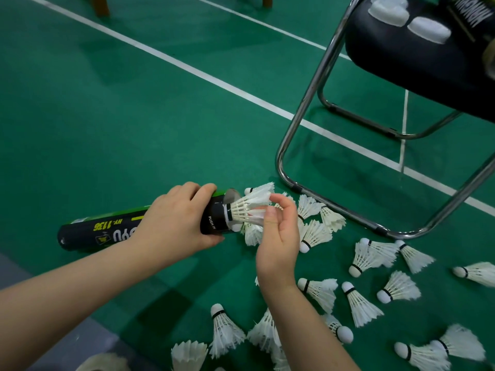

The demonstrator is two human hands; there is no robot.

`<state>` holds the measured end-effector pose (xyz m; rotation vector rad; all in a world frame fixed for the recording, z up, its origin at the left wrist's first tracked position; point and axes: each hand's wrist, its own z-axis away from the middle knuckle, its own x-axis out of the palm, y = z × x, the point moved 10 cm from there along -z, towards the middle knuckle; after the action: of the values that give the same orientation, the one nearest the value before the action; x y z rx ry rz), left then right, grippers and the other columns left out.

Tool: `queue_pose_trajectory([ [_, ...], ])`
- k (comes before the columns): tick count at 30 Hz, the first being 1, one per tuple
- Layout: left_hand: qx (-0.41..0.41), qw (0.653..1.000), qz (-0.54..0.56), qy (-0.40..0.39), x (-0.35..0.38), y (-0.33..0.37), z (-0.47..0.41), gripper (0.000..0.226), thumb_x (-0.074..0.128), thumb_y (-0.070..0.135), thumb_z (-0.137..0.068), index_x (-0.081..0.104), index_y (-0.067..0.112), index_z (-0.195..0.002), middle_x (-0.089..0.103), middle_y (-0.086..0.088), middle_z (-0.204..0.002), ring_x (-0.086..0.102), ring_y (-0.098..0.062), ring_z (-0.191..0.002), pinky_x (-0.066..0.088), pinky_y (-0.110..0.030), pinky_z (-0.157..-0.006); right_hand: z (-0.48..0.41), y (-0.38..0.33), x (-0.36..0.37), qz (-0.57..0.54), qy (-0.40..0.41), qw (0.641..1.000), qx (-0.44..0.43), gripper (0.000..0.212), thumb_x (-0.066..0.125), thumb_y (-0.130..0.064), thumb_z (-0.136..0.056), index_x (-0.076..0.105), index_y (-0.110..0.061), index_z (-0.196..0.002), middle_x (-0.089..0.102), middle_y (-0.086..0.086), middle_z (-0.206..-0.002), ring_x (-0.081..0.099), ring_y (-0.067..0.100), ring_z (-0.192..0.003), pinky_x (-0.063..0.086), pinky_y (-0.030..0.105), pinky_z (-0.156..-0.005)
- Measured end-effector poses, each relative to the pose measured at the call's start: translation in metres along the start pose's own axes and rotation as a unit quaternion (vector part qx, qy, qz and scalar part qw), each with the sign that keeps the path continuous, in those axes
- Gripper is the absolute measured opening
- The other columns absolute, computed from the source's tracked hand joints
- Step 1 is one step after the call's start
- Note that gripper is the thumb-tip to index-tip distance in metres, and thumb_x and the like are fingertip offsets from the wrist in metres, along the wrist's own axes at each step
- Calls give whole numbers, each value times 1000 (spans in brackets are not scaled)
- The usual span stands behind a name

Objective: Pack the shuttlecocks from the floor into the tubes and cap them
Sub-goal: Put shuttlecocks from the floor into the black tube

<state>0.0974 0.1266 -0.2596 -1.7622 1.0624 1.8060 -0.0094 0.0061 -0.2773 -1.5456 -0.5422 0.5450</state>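
Note:
A black and green tube (107, 231) with yellow print is held nearly level above the green floor. My left hand (176, 223) wraps around it close to its open mouth, which faces right. My right hand (278, 236) pinches the feathers of a white shuttlecock (247, 207) whose cork end sits inside the tube's mouth. Several more white shuttlecocks (359, 303) lie scattered on the floor below and to the right of my hands. White caps (428, 29) rest on the chair seat at top right.
A chair with chrome tube legs (302, 119) and a black seat (417, 60) stands at the right, its base rail just behind the shuttlecocks. White court lines (187, 68) cross the floor. A grey strip (53, 330) runs along the lower left.

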Motion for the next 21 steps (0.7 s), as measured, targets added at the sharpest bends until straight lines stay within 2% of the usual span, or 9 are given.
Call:
queue_pose_trajectory([
  [3,0,1000,1,2,2,-3,-1,75,74,52,-52,50,17,-114,58,-7,-92,57,-32,-78,51,-41,-64,9,-6,22,34,-99,994,-32,16,42,-36,-88,55,-39,-98,65,-15,-85,59,7,-83,48,26,-77],
  [6,18,1000,-2,23,1,2,-1,68,52,57,-58,47,17,-113,59,-7,-89,59,-32,-75,51,-40,-59,24,-11,49,132,-197,968,-78,28,40,-49,-85,56,-32,-101,66,-9,-91,59,18,-90,46,42,-83],
  [9,38,999,-7,30,4,4,3,61,38,48,-59,41,18,-112,60,-10,-87,59,-33,-70,52,-42,-55,31,7,69,159,-320,934,8,48,45,-61,-72,60,-22,-96,66,-2,-89,58,15,-85,48,37,-78],
  [12,68,997,-31,19,13,11,9,60,35,43,-57,43,17,-111,59,-9,-84,59,-31,-66,51,-40,-52,35,30,76,173,-421,883,112,43,60,-56,-62,62,-21,-87,61,-6,-83,54,10,-78,47,33,-77],
  [14,72,997,-36,6,18,14,7,60,36,45,-57,44,18,-110,59,-7,-83,58,-30,-64,50,-40,-51,33,36,77,170,-440,873,127,38,62,-52,-64,62,-17,-80,57,-6,-77,51,10,-74,46,34,-72],
  [16,54,998,-26,0,19,11,-1,62,41,52,-57,44,19,-110,59,-7,-84,59,-31,-67,50,-39,-53,20,26,72,123,-370,916,91,37,57,-54,-67,57,-17,-67,49,-7,-66,43,9,-65,37,31,-61],
  [18,25,999,-31,-14,19,3,-10,69,54,58,-57,44,21,-114,59,-6,-91,59,-30,-77,49,-38,-63,0,11,48,33,-219,974,47,27,53,-43,-77,57,-21,-62,51,-10,-60,45,7,-62,37,26,-59],
  [19,13,999,-39,-25,20,-2,-14,73,62,59,-56,45,21,-117,59,-5,-95,58,-30,-82,48,-38,-68,-8,10,30,12,-135,990,36,23,51,-34,-83,60,-23,-65,57,-10,-62,50,5,-64,41,23,-62],
  [21,3,999,-44,-28,20,-8,-19,79,71,58,-55,48,20,-119,58,-4,-98,57,-29,-86,47,-38,-72,-19,32,1,42,-8,997,66,23,48,-22,-93,61,-25,-74,62,-10,-70,56,3,-71,44,20,-66],
])
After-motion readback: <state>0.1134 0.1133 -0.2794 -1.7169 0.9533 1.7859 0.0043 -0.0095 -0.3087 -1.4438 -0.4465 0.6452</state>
